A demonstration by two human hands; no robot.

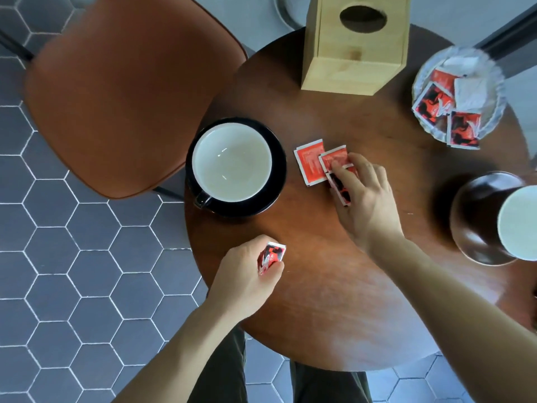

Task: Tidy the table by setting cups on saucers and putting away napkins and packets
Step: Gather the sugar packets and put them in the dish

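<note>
The round dark-brown wooden table (334,301) stood over a grey hexagon-tiled floor (58,257), with a rust-brown padded chair (125,91) drawn up at its far left side. The left hand (247,277) hovered over the near left edge of the table, its fingers curled closed around a red-and-black square packet (270,257) that stuck up between thumb and fingers. The right hand (366,199) reached to the middle of the table, fingers bent down and pressing on a small cluster of red paper packets (322,164); three lay there overlapping, the leftmost clear of the hand, the other two partly under the fingertips, and whether any was actually pinched could not be told. Left of them a white-lined cup (232,162) sat on a black saucer (276,181). At the far edge stood a pale wooden tissue box (354,62) with an oval hole in its top. At the far right a clear glass dish (494,91) held more red packets and white ones. At the right edge a dark brown cup (479,216) stood, partly cut off by the frame.
</note>
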